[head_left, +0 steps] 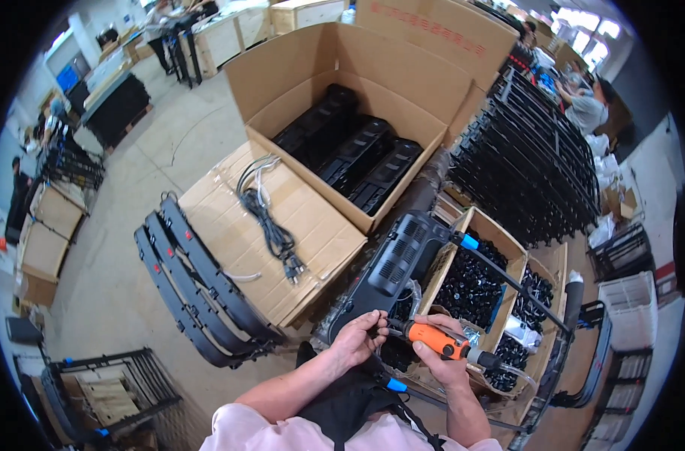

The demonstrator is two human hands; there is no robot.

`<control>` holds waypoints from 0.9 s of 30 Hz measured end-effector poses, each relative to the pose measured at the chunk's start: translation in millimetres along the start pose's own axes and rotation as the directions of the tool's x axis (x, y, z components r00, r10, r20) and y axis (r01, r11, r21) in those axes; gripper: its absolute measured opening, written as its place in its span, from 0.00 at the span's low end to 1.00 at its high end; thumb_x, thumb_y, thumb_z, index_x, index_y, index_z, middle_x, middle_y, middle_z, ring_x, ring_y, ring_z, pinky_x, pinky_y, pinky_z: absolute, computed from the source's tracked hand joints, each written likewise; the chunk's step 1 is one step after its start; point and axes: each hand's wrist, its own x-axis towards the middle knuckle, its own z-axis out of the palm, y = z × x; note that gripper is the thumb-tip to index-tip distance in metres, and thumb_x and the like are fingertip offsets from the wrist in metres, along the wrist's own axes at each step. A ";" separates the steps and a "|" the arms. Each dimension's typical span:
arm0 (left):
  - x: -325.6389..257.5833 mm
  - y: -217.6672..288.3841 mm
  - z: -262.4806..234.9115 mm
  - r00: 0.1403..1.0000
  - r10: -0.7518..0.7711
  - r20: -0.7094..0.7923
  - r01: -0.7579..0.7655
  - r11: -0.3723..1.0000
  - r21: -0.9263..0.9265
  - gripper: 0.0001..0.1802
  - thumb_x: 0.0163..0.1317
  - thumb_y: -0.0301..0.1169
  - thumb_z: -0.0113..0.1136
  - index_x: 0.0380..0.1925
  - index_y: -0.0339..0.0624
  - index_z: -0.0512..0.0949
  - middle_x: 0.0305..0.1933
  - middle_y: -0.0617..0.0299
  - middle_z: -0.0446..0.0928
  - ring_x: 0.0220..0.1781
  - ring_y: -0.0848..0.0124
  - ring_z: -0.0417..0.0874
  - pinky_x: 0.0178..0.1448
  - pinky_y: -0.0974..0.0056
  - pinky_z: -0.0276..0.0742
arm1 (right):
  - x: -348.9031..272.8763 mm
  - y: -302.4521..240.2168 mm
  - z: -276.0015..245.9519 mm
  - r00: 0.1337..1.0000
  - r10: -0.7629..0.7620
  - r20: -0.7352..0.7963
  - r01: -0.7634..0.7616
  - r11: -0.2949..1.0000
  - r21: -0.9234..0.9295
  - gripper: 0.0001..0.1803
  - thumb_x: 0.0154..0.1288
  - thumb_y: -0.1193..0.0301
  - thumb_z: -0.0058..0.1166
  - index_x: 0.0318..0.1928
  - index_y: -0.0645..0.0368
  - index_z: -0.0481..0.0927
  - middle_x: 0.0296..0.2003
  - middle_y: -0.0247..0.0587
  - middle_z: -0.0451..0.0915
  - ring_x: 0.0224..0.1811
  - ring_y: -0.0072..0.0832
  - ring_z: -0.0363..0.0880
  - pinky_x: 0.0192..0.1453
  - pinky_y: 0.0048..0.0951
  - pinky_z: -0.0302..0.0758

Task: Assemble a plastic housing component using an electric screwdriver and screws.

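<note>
My right hand is wrapped round an orange and black power screwdriver, its bit pointing left. A clear hose runs from the tool's back end. Close to the bit, my left hand has its fingers pinched together; whatever small thing they hold is too tiny to make out. Just beyond both hands lies a long black plastic housing with vent slots, on the work surface. A black tubular frame with blue sleeves crosses to its right.
A wooden tray holds many small black parts in compartments. Behind stands an open cardboard box with black housings inside. A coiled power cord rests on flat cardboard; curved black frames lean beside it. Stacked black racks stand right.
</note>
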 end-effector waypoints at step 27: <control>134.2 -75.5 112.5 0.989 -0.138 0.059 0.106 0.921 0.376 0.15 0.85 0.34 0.43 0.57 0.38 0.75 0.49 0.58 0.83 0.42 0.69 0.85 0.49 0.62 0.86 | 182.3 43.0 -179.9 0.965 -0.095 -0.242 0.059 0.986 -0.155 0.25 0.63 0.77 0.69 0.60 0.61 0.77 0.51 0.41 0.86 0.57 0.26 0.83 0.66 0.32 0.78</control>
